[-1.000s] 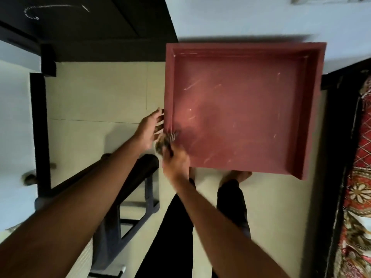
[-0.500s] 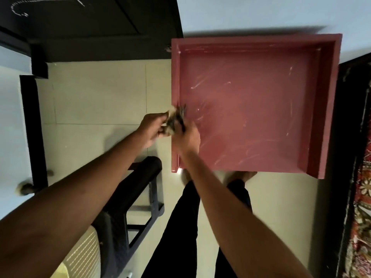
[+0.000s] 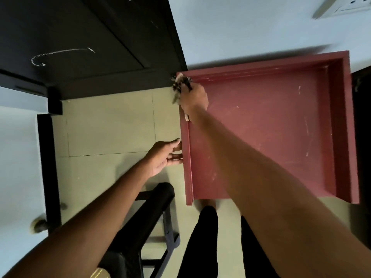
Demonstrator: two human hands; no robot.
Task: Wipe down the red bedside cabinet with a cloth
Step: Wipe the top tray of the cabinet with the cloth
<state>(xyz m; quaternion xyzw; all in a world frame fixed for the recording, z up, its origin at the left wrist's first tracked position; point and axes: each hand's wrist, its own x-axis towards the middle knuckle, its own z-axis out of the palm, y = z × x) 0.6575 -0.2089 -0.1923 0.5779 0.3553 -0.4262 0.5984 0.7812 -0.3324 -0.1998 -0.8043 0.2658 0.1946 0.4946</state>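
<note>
The red bedside cabinet (image 3: 281, 125) fills the right half of the view, its scratched top framed by raised rims. At the cabinet's far left corner my right hand (image 3: 193, 98) grips a dark patterned cloth (image 3: 180, 85) and presses it onto the left rim. My left hand (image 3: 166, 154) is lower down, its straight fingers touching the outer side of that same left rim.
A black chair (image 3: 152, 213) stands beside my legs, left of the cabinet. A dark door (image 3: 90, 43) is at the far left, the pale wall (image 3: 241, 27) runs behind the cabinet, and dark furniture (image 3: 363, 137) borders the right side.
My right hand has slid the cloth along the left rim from its near part up to the far left corner. My left hand let go of the cloth area and stayed at the rim's side.
</note>
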